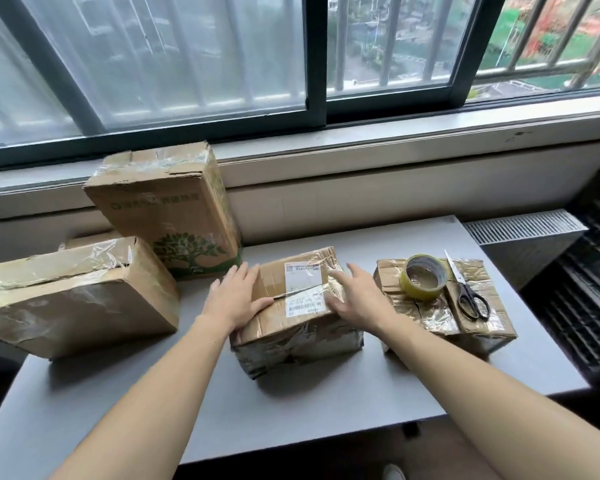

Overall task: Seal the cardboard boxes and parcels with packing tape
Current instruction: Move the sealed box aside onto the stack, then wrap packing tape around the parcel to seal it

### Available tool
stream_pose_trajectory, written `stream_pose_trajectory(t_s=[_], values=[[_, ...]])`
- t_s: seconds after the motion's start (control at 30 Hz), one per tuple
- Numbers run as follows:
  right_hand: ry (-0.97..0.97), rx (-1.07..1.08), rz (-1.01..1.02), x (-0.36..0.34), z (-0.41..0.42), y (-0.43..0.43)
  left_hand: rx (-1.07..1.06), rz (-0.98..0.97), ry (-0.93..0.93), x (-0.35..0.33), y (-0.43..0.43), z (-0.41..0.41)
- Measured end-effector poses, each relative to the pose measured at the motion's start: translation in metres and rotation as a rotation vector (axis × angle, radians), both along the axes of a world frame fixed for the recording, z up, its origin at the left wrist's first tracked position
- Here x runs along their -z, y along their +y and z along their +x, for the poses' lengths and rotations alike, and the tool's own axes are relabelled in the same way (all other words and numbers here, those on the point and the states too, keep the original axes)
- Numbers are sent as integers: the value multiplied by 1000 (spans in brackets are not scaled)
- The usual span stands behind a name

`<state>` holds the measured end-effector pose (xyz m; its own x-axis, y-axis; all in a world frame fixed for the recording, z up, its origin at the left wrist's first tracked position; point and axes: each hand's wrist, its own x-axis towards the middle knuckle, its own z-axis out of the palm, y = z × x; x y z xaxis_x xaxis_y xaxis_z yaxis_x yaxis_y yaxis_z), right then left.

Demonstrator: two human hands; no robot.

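A worn cardboard box (291, 327) with a white shipping label sits in the middle of the grey table (222, 403). My left hand (234, 297) lies against its left top edge, fingers straight, thumb over the flap. My right hand (355, 296) rests flat on its right side with fingers spread. A roll of yellowish packing tape (423, 281) and black-handled scissors (468, 296) lie on a flatter taped box (478, 320) to the right.
A large taped box (73, 299) lies at the left. A tall box with a green tree print (174, 216) stands behind it against the wall under the window sill (395, 140). A white radiator (523, 226) and black grille sit right of the table.
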<state>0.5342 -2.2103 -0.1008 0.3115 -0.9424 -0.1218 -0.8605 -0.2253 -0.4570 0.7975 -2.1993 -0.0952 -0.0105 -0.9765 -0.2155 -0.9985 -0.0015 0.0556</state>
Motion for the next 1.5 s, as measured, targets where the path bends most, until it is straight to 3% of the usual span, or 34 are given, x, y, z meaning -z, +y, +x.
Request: stream_pose_trajectory(t_s=[0.07, 0.23, 0.43, 0.57, 0.73, 0.9, 1.03, 1.17, 1.33, 1.5], values=[[71, -177, -104, 1, 10, 8, 63, 41, -56, 0, -2, 1], [220, -411, -88, 0, 36, 19, 103, 56, -123, 3, -1, 2], [371, -434, -79, 2, 44, 15, 86, 15, -83, 2, 1, -2], [350, -435, -70, 0, 45, 14, 14, -85, 126, -4, -1, -4], [278, -425, -49, 2, 38, 16, -125, -70, 147, 2, 1, -16], [120, -236, 9, -7, 22, 9, -131, 21, 165, 3, 2, -15], [147, -113, -37, -9, 1, 7, -207, 103, 332, 0, 4, 1], [188, 64, -110, -10, -14, 10, -255, 121, 372, 0, 3, 14], [270, 352, -93, -11, -49, 7, -215, -57, 317, 2, 2, 1], [395, 379, 13, -8, -82, -5, -130, -123, 303, -5, -3, -30]])
